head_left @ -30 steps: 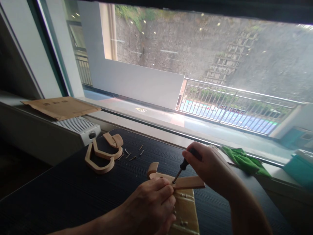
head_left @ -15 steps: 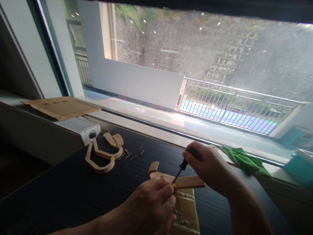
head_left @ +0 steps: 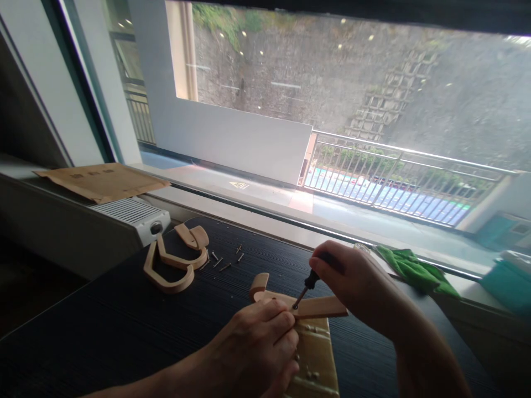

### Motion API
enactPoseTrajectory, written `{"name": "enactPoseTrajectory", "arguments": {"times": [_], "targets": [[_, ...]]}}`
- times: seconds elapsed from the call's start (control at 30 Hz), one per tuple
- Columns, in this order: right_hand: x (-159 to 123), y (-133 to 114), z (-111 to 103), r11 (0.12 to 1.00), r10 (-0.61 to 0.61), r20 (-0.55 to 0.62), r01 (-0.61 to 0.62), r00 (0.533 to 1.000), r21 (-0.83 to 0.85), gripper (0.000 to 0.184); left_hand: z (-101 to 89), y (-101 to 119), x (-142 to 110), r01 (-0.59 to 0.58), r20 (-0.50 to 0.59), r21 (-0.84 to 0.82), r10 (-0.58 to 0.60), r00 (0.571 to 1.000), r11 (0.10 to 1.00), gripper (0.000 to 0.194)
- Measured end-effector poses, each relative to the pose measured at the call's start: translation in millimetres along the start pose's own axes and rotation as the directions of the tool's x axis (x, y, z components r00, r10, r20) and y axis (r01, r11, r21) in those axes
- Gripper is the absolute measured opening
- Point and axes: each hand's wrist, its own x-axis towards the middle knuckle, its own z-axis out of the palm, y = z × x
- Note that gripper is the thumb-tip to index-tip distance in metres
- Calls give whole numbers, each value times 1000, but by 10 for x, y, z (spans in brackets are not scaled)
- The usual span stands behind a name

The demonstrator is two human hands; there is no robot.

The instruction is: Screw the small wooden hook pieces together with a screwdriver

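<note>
My right hand (head_left: 346, 276) is closed around the dark handle of a screwdriver (head_left: 309, 282). Its tip meets a screw head in a pale wooden hook (head_left: 319, 307) with a curled end. With fingers wrapped round it, my left hand (head_left: 261, 342) grips the hook and presses it at the edge of a yellowish board (head_left: 313, 359); the fingertips are partly hidden. Further back on the table lie several more wooden hooks (head_left: 174, 282), and beside them several loose screws (head_left: 218, 261).
The dark table (head_left: 103, 326) stands against a large window. A green cloth (head_left: 415, 271) and a teal box (head_left: 508, 282) rest by the sill on the right. At the left, a brown envelope (head_left: 103, 181) lies on a white vented unit (head_left: 135, 213).
My right hand and forearm have turned slightly around the screwdriver, its tip staying at the screw. My left hand has kept its grip on the hook.
</note>
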Motion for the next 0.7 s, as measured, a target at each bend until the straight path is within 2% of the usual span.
{"name": "enactPoseTrajectory", "arguments": {"times": [0.13, 0.3, 0.43, 0.53, 0.7], "targets": [[21, 8, 26, 996, 38, -61, -43, 997, -81, 28, -24, 12, 13, 20, 29, 1, -20, 999, 1000, 16], [-30, -45, -42, 1000, -25, -63, 24, 998, -16, 17, 7, 1, -10, -13, -11, 24, 13, 1000, 1000, 20], [-57, -49, -79, 998, -55, -49, 55, 997, 11, 18, 24, -10, -12, -20, -17, 30, 20, 1000, 999, 22], [-36, -6, -58, 1000, -16, -55, 15, 998, -15, 21, -7, -5, 7, -9, 2, 10, 9, 1000, 1000, 19], [9, 64, -20, 984, 61, -120, -79, 991, -157, 31, -69, 16, 24, 6, 45, -21, -5, 999, 1000, 15]]}}
